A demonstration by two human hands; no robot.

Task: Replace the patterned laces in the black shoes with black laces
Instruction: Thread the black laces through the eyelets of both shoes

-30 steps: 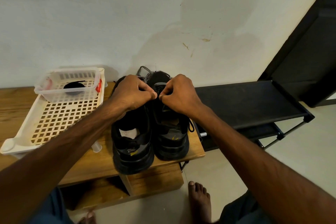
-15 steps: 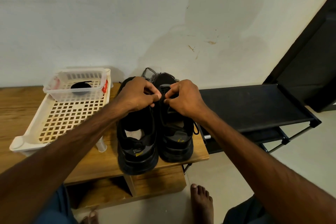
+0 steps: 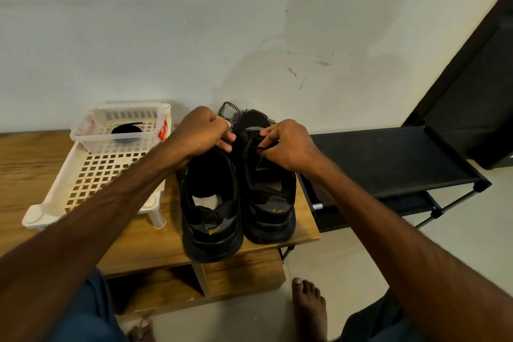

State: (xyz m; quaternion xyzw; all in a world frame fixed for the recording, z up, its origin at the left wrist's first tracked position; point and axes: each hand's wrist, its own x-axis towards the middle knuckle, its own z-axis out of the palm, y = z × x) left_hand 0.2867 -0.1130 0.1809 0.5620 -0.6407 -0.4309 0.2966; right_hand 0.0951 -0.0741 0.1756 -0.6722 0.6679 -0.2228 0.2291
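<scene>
The right hand (image 3: 288,144) pinches a black lace (image 3: 261,149) between thumb and fingers over the eyelets of the right shoe (image 3: 266,197). The left hand (image 3: 204,133) is curled tight at the lacing edge. Whether it grips the lace's other end or the upper, I cannot tell.

To thread well, I would steady the upper with one hand, draw the lace flat and untwisted, and keep both ends even.

The left shoe (image 3: 211,208) stands touching it, seemingly unlaced. The patterned laces (image 3: 230,112) lie behind the toes, by the wall. A second black lace (image 3: 126,132) sits coiled in a clear basket (image 3: 83,136) on a white lattice tray (image 3: 91,175).

All rests on a wooden counter (image 3: 27,164). A black rack (image 3: 388,158) stands beside it on a pale floor (image 3: 347,258).
</scene>
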